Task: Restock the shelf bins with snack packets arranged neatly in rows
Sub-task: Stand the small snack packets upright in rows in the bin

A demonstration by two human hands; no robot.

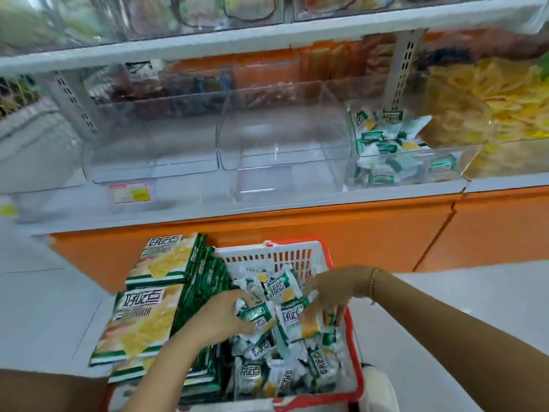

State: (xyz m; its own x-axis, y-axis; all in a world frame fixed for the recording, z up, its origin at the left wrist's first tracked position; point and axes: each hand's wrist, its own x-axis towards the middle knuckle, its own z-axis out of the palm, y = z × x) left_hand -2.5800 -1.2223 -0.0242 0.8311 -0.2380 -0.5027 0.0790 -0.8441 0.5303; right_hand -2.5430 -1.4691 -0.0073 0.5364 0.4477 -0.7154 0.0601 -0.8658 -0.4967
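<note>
Upper shelf row is motion-blurred, so nothing behind its clear fronts can be made out. The pink-and-yellow price label [129,193] at 9 o'clock has unreadable print. Both forearms are cut off by the bottom edge.

At 6 o'clock is a red-rimmed white plastic basket [267,258], full of small green-and-white snack packets [297,346] in a loose pile. Each carries bold black chars reading 好吃点; the finer print is too small to read.

Left hand [219,316] is at the basket's 9 o'clock, fingers [234,297] curled and clamped on a packet. Right hand [329,292], w/ a thin gold bracelet [372,282] on the wrist, is at the basket's 2 o'clock. Its fingers are bent down w/ tips buried in the pile, so can't tell if they clamp anything.

Large flat green-and-yellow bags [148,316] w/ the same 好吃点 logo are stacked at 8 o'clock, touching the basket; the lower ones are hidden by the left arm.

On the shelf, an empty clear plastic bin [282,138] is at 12 o'clock. At 2 o'clock, a second clear bin [468,165] holds green-and-white packs [383,144], prob. the same product, heaped and not in rows.
</note>
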